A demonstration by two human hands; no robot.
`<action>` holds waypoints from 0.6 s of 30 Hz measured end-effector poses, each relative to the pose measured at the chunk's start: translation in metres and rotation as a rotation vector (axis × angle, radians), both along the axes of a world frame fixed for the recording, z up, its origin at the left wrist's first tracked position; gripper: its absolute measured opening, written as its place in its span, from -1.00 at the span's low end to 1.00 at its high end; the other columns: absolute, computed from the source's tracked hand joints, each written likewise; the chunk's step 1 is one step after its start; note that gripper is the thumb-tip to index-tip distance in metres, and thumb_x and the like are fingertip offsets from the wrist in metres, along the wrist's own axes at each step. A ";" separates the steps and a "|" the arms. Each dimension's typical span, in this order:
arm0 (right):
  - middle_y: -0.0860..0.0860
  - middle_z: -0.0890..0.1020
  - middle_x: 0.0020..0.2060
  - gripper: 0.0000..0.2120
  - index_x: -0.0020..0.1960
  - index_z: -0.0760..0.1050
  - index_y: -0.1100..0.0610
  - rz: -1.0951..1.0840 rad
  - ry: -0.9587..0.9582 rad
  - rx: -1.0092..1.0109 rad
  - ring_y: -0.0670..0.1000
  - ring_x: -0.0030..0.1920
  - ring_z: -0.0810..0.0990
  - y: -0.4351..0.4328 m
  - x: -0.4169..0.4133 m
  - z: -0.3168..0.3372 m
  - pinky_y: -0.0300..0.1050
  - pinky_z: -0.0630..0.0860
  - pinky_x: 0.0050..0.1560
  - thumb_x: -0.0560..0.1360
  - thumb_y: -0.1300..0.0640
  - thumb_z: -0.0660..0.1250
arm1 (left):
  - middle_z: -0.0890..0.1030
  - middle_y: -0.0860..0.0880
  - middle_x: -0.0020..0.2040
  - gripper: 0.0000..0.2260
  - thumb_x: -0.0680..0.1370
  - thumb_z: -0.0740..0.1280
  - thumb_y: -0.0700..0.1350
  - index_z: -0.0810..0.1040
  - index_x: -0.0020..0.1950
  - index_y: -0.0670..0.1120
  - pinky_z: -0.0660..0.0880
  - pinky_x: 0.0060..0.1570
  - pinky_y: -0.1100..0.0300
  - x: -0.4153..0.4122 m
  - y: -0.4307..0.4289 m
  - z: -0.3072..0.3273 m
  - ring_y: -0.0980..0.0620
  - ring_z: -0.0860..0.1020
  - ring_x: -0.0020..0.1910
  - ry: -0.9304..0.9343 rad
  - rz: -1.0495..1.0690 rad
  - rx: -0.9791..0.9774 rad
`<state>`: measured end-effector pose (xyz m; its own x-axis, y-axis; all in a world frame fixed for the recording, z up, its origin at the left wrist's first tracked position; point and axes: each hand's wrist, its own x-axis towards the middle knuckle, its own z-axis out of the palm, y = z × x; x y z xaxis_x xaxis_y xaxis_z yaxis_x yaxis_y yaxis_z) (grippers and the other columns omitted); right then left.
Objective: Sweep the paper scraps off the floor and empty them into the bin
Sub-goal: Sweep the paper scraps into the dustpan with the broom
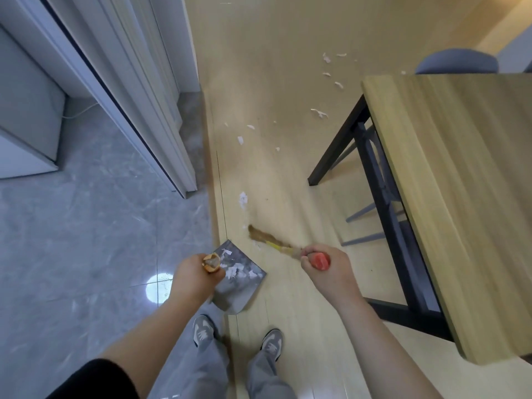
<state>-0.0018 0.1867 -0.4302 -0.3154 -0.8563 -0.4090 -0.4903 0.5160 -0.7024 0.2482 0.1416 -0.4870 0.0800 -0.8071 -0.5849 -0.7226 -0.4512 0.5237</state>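
Note:
My left hand (192, 276) grips the wooden handle top of a grey metal dustpan (239, 279), whose pan rests on the floor with several white paper scraps in it. My right hand (325, 264) holds the red-capped handle of a straw broom (266, 239); its bristles touch the wooden floor just beyond the dustpan's mouth. One white paper scrap (243, 200) lies a little past the bristles. More paper scraps (319, 112) are scattered farther up the floor, toward the table's far corner. No bin is in view.
A wooden table (449, 180) with black legs stands on the right, with chair legs under it and a blue chair (457, 61) behind. A white door frame (161, 116) and grey tiled floor (86, 240) lie to the left. My feet (270, 342) are below.

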 end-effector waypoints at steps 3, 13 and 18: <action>-0.11 0.67 -0.32 -0.88 -0.24 0.66 0.03 -0.014 -0.010 0.036 -0.22 -0.25 0.60 0.003 -0.001 0.021 -0.39 0.48 -0.29 0.41 0.22 0.42 | 0.35 -0.05 -0.50 -0.73 0.38 0.30 -0.21 0.27 -0.46 -0.09 0.21 -0.48 0.21 -0.002 -0.012 -0.003 -0.02 0.31 -0.50 -0.018 -0.019 0.014; -0.12 0.70 -0.28 -0.89 -0.17 0.67 0.00 -0.219 -0.022 -0.009 -0.06 -0.17 0.68 0.017 -0.005 0.065 -0.10 0.60 -0.05 0.40 0.21 0.49 | 0.46 -0.12 -0.46 -0.80 0.39 0.32 -0.21 0.39 -0.43 -0.13 0.37 -0.44 0.16 0.005 -0.021 -0.003 -0.09 0.47 -0.45 0.038 -0.019 0.050; -0.12 0.67 -0.32 -0.89 -0.19 0.65 0.01 -0.213 0.022 -0.107 -0.14 -0.21 0.64 0.011 0.004 0.067 -0.31 0.54 -0.15 0.42 0.22 0.46 | 0.36 -0.10 -0.48 -0.75 0.37 0.31 -0.22 0.29 -0.44 -0.11 0.29 -0.44 0.15 0.009 -0.015 0.005 -0.06 0.35 -0.46 0.058 0.004 -0.004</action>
<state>0.0023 0.1980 -0.3631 -0.5016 -0.8075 -0.3104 -0.3939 0.5326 -0.7491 0.2567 0.1265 -0.4824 0.0488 -0.8091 -0.5857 -0.6892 -0.4517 0.5665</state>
